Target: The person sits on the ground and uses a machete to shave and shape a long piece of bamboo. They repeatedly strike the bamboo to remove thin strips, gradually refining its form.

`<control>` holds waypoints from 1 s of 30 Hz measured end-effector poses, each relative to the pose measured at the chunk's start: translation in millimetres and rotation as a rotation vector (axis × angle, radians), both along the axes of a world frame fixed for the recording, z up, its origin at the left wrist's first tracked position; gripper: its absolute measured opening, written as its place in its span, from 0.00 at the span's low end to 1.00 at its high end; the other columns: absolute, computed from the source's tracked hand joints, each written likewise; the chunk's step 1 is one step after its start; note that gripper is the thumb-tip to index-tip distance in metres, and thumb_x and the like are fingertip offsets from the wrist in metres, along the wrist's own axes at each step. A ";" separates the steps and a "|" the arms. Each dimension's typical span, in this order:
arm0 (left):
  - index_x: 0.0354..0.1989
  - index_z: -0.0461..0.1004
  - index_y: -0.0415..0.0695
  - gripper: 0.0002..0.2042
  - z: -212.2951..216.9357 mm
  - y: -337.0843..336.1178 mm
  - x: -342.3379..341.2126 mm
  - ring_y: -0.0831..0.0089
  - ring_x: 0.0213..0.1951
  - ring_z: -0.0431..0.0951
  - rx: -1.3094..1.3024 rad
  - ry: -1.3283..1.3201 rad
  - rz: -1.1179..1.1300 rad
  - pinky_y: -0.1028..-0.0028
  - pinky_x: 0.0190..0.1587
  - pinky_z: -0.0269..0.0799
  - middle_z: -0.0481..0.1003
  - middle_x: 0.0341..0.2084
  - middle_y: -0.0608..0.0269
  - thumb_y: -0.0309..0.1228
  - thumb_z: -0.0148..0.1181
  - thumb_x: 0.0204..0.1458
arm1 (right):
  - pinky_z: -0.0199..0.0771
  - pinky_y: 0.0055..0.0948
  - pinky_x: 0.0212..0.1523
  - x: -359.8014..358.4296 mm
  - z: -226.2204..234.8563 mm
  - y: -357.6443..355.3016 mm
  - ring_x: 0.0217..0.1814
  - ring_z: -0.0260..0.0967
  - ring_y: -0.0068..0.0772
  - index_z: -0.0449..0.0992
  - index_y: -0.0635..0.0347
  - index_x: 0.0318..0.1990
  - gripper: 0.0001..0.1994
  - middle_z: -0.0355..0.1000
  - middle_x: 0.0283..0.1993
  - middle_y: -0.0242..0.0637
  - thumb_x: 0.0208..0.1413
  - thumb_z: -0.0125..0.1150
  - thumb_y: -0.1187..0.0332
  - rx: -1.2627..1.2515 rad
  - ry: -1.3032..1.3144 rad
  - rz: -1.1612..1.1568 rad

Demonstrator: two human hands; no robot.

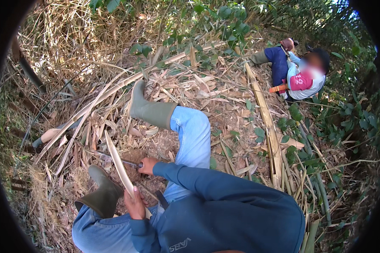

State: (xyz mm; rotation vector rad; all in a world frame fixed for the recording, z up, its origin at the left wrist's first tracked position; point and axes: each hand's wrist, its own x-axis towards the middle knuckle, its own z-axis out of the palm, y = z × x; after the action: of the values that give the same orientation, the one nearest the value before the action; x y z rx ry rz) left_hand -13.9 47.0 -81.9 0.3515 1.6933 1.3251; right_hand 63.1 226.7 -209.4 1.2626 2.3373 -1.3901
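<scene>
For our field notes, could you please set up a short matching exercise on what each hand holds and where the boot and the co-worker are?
Things:
1. left hand
2. right hand
3. green rubber boot
4. seated co-worker

Places or states:
A. upper right, among green leaves
B. grips a dark tool handle
C. stretched out on dry leaves
D. holds a pale bamboo strip

Pairs: 1-D, 2-B, 3-C, 4-A

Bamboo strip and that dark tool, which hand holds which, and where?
The left hand grips the pale bamboo strip near its lower end. The right hand grips the dark tool at its handle end.
</scene>
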 end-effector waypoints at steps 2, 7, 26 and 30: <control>0.43 0.64 0.41 0.16 -1.8 -0.2 -0.2 0.81 0.13 0.67 0.001 -0.016 0.005 0.80 0.13 0.63 0.66 0.17 0.67 0.44 0.51 0.65 | 0.75 0.47 0.45 -0.5 2.0 0.1 0.39 0.76 0.56 0.80 0.59 0.36 0.20 0.77 0.34 0.53 0.43 0.63 0.51 -0.029 0.009 -0.003; 0.43 0.64 0.42 0.16 -3.4 -0.5 0.3 0.81 0.13 0.66 -0.012 -0.032 0.015 0.80 0.13 0.63 0.66 0.17 0.67 0.43 0.51 0.65 | 0.75 0.47 0.45 -0.5 -3.2 -0.2 0.40 0.76 0.56 0.79 0.60 0.36 0.21 0.77 0.34 0.53 0.44 0.62 0.50 -0.014 0.002 0.011; 0.42 0.64 0.41 0.15 -4.1 -2.3 -1.0 0.81 0.12 0.66 -0.012 -0.014 0.007 0.81 0.12 0.62 0.65 0.17 0.68 0.43 0.50 0.65 | 0.74 0.47 0.45 -3.5 -1.3 -2.0 0.40 0.76 0.56 0.79 0.60 0.35 0.19 0.77 0.34 0.53 0.44 0.61 0.52 -0.015 -0.029 0.006; 0.42 0.65 0.42 0.15 -1.1 -1.5 0.3 0.81 0.12 0.66 -0.012 -0.014 0.003 0.81 0.12 0.62 0.65 0.17 0.68 0.43 0.50 0.65 | 0.75 0.45 0.47 -3.5 10.4 -1.3 0.41 0.77 0.53 0.80 0.61 0.38 0.20 0.78 0.36 0.53 0.45 0.61 0.53 -0.025 -0.052 0.018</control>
State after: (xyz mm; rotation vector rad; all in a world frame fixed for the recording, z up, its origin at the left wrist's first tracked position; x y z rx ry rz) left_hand -13.7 45.5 -83.0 0.3321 1.6896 1.3161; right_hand 59.6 225.4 -199.0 1.2523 2.2846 -1.3596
